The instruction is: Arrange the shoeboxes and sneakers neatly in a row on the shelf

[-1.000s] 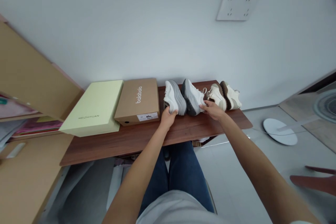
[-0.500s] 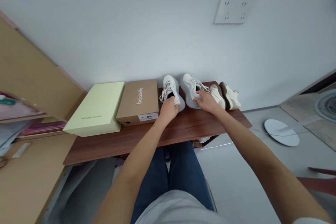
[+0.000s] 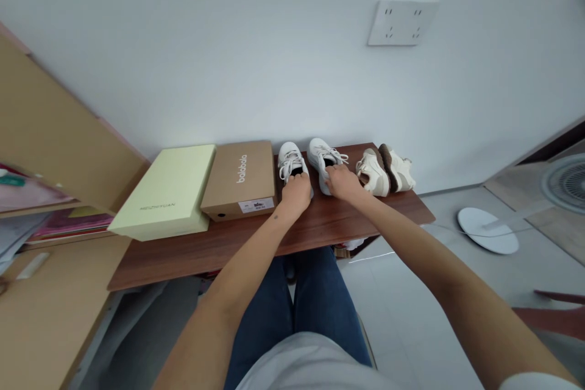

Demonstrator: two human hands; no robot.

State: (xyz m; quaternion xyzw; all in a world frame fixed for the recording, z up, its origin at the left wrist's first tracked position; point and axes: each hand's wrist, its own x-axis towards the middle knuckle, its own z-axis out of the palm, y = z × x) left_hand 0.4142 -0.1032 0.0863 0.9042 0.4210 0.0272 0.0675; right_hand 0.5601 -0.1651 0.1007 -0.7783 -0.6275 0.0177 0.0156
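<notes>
Two white sneakers stand upright side by side on the dark wooden table [image 3: 237, 244], toes toward the wall. My left hand [image 3: 296, 191] grips the heel of the left white sneaker [image 3: 289, 160]. The heel of the right white sneaker [image 3: 320, 156] is held by my right hand [image 3: 341, 183]. Both hands are closed over the shoes' back ends.
A brown shoebox [image 3: 241, 178] sits just left of the sneakers, then a pale green shoebox [image 3: 167, 189]. A pair of cream sneakers [image 3: 386, 169] lies on its side at the table's right end. Wooden shelving [image 3: 50, 152] stands left; a fan base [image 3: 487, 230] is on the floor right.
The two white sneakers were on their sides, soles toward me; my hands turned them upright and set them down flat with toes toward the wall.
</notes>
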